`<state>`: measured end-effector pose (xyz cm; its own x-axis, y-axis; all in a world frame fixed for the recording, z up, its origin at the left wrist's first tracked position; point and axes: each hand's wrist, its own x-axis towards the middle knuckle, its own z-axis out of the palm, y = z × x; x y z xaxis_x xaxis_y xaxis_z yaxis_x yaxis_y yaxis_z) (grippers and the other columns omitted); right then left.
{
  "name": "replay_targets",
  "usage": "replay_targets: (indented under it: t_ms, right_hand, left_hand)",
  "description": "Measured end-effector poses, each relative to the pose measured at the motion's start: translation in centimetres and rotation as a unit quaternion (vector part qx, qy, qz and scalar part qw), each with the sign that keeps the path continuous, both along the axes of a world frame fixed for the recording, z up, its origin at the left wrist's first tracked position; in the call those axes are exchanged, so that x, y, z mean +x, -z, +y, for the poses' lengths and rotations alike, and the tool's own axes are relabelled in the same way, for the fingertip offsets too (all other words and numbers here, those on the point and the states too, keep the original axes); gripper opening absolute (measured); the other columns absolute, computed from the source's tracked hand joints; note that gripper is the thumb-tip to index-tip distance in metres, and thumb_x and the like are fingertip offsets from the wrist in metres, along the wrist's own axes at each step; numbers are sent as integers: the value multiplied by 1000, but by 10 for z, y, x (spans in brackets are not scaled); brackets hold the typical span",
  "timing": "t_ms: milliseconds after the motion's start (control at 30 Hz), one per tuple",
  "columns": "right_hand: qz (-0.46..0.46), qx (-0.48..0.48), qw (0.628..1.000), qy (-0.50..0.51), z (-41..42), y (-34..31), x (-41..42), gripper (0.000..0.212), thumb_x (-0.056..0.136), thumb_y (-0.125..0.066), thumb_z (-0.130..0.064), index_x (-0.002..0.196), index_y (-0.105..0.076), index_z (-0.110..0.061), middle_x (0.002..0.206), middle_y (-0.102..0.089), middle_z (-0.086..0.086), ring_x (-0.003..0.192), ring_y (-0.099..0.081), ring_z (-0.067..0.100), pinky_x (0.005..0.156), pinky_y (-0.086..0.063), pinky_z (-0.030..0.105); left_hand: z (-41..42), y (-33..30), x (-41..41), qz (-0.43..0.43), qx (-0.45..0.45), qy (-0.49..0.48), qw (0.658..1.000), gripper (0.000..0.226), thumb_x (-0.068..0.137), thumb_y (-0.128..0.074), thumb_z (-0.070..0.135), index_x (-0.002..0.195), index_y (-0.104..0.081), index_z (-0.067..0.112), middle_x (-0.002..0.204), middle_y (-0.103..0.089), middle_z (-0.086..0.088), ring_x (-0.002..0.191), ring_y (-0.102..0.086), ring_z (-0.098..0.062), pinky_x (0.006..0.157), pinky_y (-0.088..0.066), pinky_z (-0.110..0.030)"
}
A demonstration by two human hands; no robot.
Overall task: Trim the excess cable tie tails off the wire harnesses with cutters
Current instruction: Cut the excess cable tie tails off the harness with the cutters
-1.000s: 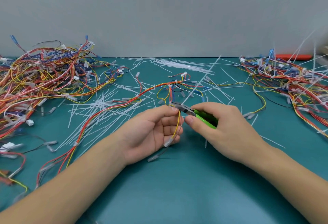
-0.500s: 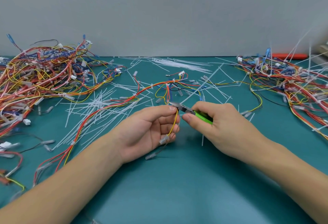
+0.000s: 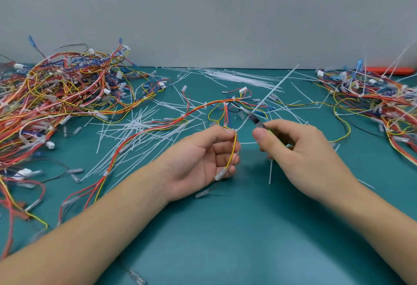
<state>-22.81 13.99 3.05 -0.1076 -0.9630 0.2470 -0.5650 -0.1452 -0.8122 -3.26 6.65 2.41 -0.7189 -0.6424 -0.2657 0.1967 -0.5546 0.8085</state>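
My left hand (image 3: 203,160) pinches a yellow and orange branch of a wire harness (image 3: 162,126) at a white cable tie, palm up. The tie's long white tail (image 3: 268,96) slants up to the right from my fingertips. My right hand (image 3: 300,149) grips green-handled cutters (image 3: 256,120), whose metal jaws point up-left and lie against the tail, a little away from the tie head. The harness runs left across the teal table (image 3: 225,228) to its near left part.
A big heap of wire harnesses (image 3: 56,99) fills the left side. Another heap (image 3: 379,104) with uncut tails sticking up lies at the right. Cut white tie tails (image 3: 140,131) litter the middle and back. A grey wall stands behind.
The cutters have moved up and to the right, away from my left fingertips, and now lie along the tie tail. My left hand holds the same branch.
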Motion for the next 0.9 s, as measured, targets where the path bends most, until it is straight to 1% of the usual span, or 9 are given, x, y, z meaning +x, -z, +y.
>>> replay_targets:
  t_ms: [100,233,333,433,500,567,633,733,900]
  right_hand:
    - [14,5,1000,-6,0,1,-1,43,93,-57,-61,95,-70,-21,81,-64,11,76,-58,30,74,-46,42]
    - [26,12,999,-16,-1,1,-3,40,96,-57,-57,94,-69,-19,78,-61,9,74,-55,27,71,-45,40]
    - [26,16,999,-17,-1,1,-4,38,98,-58,-56,96,-69,-20,76,-57,8,72,-52,26,65,-42,36]
    - [20,24,999,-21,-1,1,-4,35,97,-59,-56,99,-72,-23,78,-59,10,73,-54,27,67,-44,37]
    - [33,21,999,-29,0,2,-2,32,97,-61,-54,98,-72,-23,75,-59,8,67,-52,22,63,-43,33]
    - [56,15,997,-42,1,4,0,29,99,-61,-49,96,-72,-23,70,-57,5,57,-45,10,53,-39,23]
    - [64,13,997,-42,1,6,0,28,100,-61,-49,96,-71,-23,65,-53,-1,54,-42,4,50,-35,16]
    - [66,17,997,-37,0,7,-1,30,99,-59,-51,95,-70,-24,61,-48,-9,55,-40,5,52,-34,18]
    - [92,29,995,-39,-1,5,-3,36,99,-55,-56,86,-66,-24,57,-45,-9,52,-38,6,49,-33,21]
  left_hand:
    - [-1,1,1,5,10,3,1000,7,86,-65,22,85,-62,16,78,-62,-3,64,-59,-16,60,-53,-26]
    - [-2,1,2,11,20,5,1000,8,86,-65,22,88,-62,15,79,-63,-3,65,-60,-16,60,-53,-26]
    - [-3,1,2,16,23,4,1000,8,86,-65,22,88,-62,15,79,-64,-3,65,-60,-16,61,-53,-27]
    - [-3,0,3,27,21,9,999,9,86,-67,23,91,-62,18,80,-65,-1,65,-61,-16,60,-52,-27]
    - [-2,0,3,28,12,8,999,9,86,-68,23,91,-63,20,80,-66,0,66,-61,-16,60,-52,-27]
    - [-1,0,2,25,5,4,1000,2,86,-67,22,86,-67,20,79,-66,-2,66,-62,-17,59,-52,-27]
    - [0,0,1,20,2,2,1000,6,86,-66,22,82,-70,20,79,-66,-3,66,-62,-17,59,-52,-28]
    - [0,0,1,16,-3,0,1000,7,86,-67,23,81,-72,20,78,-66,-3,67,-62,-17,59,-52,-28]
    - [0,3,2,16,-13,6,1000,5,87,-67,22,88,-69,18,78,-65,-2,67,-61,-16,60,-52,-27]
